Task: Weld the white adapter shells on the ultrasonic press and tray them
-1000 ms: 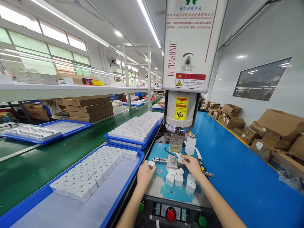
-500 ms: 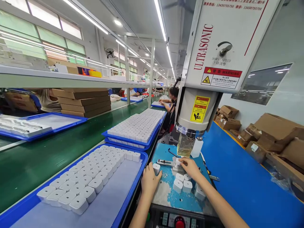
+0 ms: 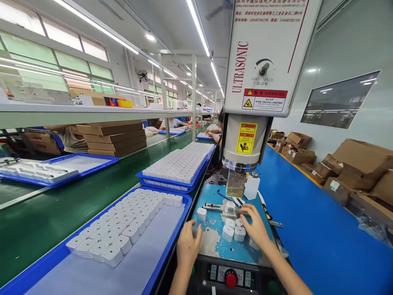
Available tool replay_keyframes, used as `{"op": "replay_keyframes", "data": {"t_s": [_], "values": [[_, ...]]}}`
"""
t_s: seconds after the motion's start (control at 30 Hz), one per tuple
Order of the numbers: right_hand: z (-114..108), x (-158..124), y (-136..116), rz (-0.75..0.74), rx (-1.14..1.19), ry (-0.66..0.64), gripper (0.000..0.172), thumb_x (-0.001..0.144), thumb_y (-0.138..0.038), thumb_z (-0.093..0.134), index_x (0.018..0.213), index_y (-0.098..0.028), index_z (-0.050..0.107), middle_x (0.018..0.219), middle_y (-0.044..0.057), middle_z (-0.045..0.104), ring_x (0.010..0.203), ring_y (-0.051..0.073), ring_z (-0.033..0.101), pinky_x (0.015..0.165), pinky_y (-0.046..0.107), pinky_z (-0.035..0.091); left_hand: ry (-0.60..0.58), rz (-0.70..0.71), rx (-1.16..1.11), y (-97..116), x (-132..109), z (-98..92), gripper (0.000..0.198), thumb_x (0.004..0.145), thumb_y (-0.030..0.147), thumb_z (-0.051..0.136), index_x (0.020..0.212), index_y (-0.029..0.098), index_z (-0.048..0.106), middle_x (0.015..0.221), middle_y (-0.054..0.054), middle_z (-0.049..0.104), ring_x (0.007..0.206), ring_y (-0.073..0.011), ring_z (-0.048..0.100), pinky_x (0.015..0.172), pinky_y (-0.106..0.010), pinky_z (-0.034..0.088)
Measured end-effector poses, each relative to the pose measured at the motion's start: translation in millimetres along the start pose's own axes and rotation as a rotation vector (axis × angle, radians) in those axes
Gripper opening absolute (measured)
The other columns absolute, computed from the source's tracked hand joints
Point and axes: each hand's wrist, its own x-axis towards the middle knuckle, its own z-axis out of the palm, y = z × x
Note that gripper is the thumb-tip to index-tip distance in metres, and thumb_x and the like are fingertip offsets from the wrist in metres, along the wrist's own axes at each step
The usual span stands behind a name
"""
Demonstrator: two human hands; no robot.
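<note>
My left hand (image 3: 188, 243) is open at the left edge of the blue machine base (image 3: 211, 196), its fingers curved and holding nothing. Just beyond its fingertips stands a small white rounded-square housing (image 3: 202, 214). My right hand (image 3: 257, 227) is open too, fingers apart, to the right of the metal fixture (image 3: 229, 214). A white housing (image 3: 230, 206) sits in that fixture, directly below the ultrasonic welder's horn (image 3: 235, 184). In front of the fixture is a cluster of several white housings (image 3: 228, 233), some partly hidden by my right hand.
On the left, a blue tray (image 3: 188, 200) holds rows of white housings; stacked blue trays (image 3: 193, 184) lie beyond it. A white bottle (image 3: 252, 187) stands behind the fixture. A red button (image 3: 231, 278) is on the front panel. Cardboard boxes (image 3: 359, 159) line the right wall.
My left hand has let go of a white housing, left standing on the base, and drawn back toward me. My right hand has left the housing in the fixture and moved right, opening.
</note>
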Motion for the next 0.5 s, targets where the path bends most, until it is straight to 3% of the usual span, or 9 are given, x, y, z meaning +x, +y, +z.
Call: {"op": "replay_keyframes", "data": {"t_s": [0.1,0.23,0.33,0.5], "values": [[-5,-67,8,-0.206,-0.111,0.146,0.016,0.085,-0.024,0.052,0.096,-0.026,0.063,0.113,0.010,0.059,0.107,0.027,0.058,0.087,0.042,0.051,-0.026,0.149,-0.069,-10,-32,-4.0,0.022,0.092,0.032,0.038,0.087,0.024,0.058,0.088,-0.006,0.065,0.088,-0.0221,0.063,0.078,-0.031,0.048],[5,-131,29,-0.510,-0.303,0.197,0.029,0.075,-0.018,0.060,0.103,-0.026,0.064,0.105,0.010,0.065,0.093,0.028,0.064,0.075,0.042,0.055,0.003,0.265,-0.055,-18,-51,6.0,0.024,0.090,0.024,0.039,0.080,0.025,0.060,0.083,-0.006,0.067,0.084,-0.0218,0.063,0.079,-0.033,0.048],[10,-139,32,-0.536,-0.367,0.179,0.032,0.075,-0.016,0.059,0.105,-0.026,0.064,0.102,0.009,0.066,0.091,0.027,0.065,0.077,0.043,0.054,0.021,0.287,-0.039,-20,-51,11.5,0.026,0.089,0.023,0.038,0.078,0.024,0.061,0.084,-0.007,0.068,0.085,-0.0223,0.062,0.082,-0.035,0.047],[-9,-108,23,-0.347,-0.252,0.281,0.027,0.079,-0.017,0.056,0.105,-0.024,0.062,0.102,0.010,0.063,0.093,0.026,0.062,0.080,0.043,0.052,-0.043,0.235,-0.038,-12,-47,4.3,0.028,0.090,0.025,0.035,0.078,0.024,0.060,0.081,-0.007,0.066,0.083,-0.0221,0.061,0.078,-0.034,0.047]]}}
